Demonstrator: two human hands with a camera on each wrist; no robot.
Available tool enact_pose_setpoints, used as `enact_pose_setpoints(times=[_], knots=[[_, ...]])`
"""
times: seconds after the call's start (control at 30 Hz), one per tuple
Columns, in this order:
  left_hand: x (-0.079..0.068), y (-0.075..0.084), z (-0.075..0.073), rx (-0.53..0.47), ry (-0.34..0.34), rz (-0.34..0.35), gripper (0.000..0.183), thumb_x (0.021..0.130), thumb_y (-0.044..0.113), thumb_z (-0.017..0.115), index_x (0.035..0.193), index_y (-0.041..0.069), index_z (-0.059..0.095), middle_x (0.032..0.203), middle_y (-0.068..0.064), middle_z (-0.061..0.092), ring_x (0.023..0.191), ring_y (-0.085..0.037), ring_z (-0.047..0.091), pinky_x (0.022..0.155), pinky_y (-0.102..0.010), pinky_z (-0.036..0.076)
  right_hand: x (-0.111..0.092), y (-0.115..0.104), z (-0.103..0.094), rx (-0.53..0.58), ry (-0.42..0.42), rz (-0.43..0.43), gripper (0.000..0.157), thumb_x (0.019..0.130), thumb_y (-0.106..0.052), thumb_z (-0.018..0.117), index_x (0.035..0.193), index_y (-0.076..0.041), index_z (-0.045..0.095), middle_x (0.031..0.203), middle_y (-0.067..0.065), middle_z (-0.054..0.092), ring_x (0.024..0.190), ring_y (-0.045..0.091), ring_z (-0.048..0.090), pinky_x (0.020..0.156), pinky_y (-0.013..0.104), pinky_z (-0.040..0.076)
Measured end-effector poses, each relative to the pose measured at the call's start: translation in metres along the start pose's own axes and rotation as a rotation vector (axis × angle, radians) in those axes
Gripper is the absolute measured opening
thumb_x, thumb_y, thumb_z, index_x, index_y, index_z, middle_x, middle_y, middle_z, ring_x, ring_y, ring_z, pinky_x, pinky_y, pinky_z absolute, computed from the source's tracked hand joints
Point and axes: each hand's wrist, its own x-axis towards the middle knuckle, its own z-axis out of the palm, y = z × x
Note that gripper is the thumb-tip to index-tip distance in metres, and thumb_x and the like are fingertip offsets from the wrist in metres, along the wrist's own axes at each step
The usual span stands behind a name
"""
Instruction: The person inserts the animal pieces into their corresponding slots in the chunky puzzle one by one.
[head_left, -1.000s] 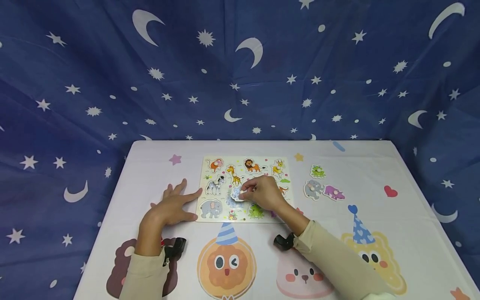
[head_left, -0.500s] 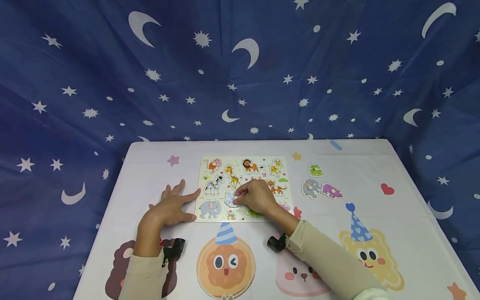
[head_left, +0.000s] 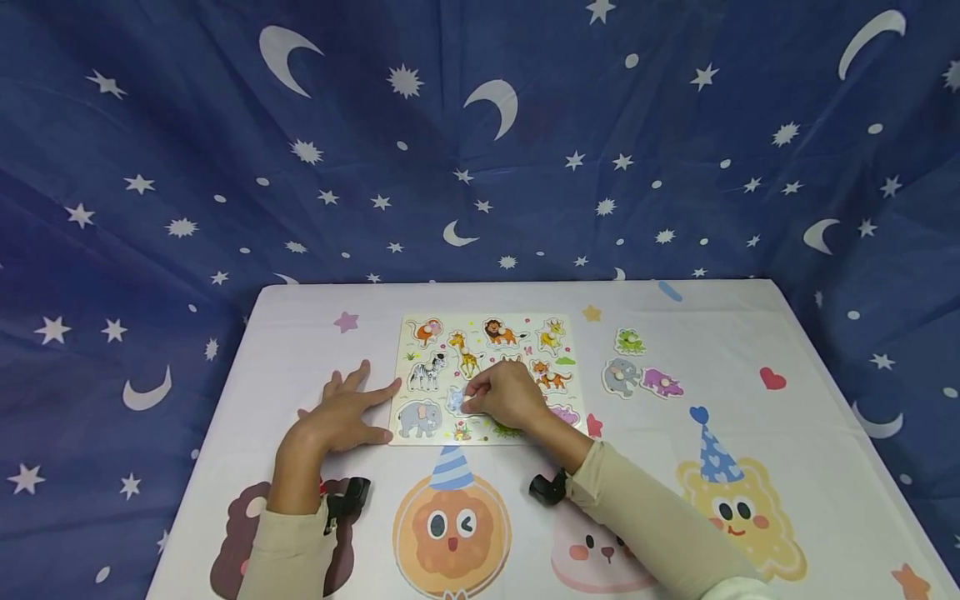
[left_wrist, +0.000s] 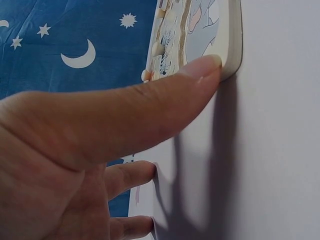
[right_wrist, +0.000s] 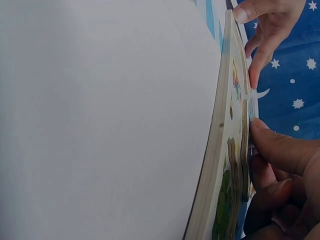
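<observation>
My right hand [head_left: 510, 396] pinches a light-blue animal puzzle piece [head_left: 454, 402] over the lower middle of the animal peg puzzle board [head_left: 431, 440]. Fingers cover much of the piece, so its kind is unclear. In the right wrist view the piece's edge [right_wrist: 245, 150] stands slightly proud of the board's face. My left hand [head_left: 337, 412] rests at the board's left side with fingers spread. Its thumb [left_wrist: 135, 115] touches the board's corner [left_wrist: 232, 50] in the left wrist view. Monkey, giraffe, lion and zebra pieces sit in the board. The elephant recess [head_left: 420, 418] shows bare printing.
Right of the board lie a loose frog piece [head_left: 629, 342], a grey elephant piece [head_left: 621, 377] and a purple hippo piece [head_left: 662, 382]. A white printed cloth [head_left: 315, 321] covers the table. Behind it hangs a blue curtain [head_left: 420, 108] with stars and moons.
My right hand has moved left and slightly down, lowering the tilted light-blue piece to lie nearly flat at its recess. The left hand has stayed at the board's edge.
</observation>
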Motion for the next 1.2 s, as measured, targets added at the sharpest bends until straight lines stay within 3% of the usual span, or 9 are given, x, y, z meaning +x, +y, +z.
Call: enact_pose_setpoints(times=[0.77,1.03,1.2], knots=[[0.000,0.003,-0.003,-0.009,-0.003,-0.002,0.087,0.076,0.036,0.088,0.153,0.035,0.046,0.172,-0.020,0.008,0.152,-0.059,-0.005,0.090,-0.096,0.001,-0.001,0.002,-0.002,-0.028,0.019,0.016,0.015,0.073,-0.032,0.093,0.079,-0.026,0.080,0.065,-0.017,0.069,0.062,0.002,0.060,0.064,0.024,0.049],[0.001,0.001,-0.003,0.002,-0.010,-0.005,0.088,0.076,0.038,0.087,0.153,0.036,0.045,0.172,-0.020,0.007,0.152,-0.059,-0.005,0.090,-0.096,0.002,-0.004,0.006,-0.007,0.063,0.035,0.001,0.011,0.077,-0.028,0.090,0.084,-0.024,0.082,0.065,-0.014,0.067,0.062,0.005,0.057,0.064,0.025,0.046],[0.001,0.001,-0.002,0.004,-0.012,-0.004,0.088,0.076,0.039,0.087,0.153,0.036,0.045,0.172,-0.019,0.007,0.152,-0.059,-0.005,0.089,-0.096,0.002,-0.014,0.012,-0.027,0.113,0.092,0.007,0.010,0.079,-0.025,0.089,0.084,-0.022,0.081,0.068,-0.009,0.067,0.061,0.008,0.054,0.058,0.024,0.042]])
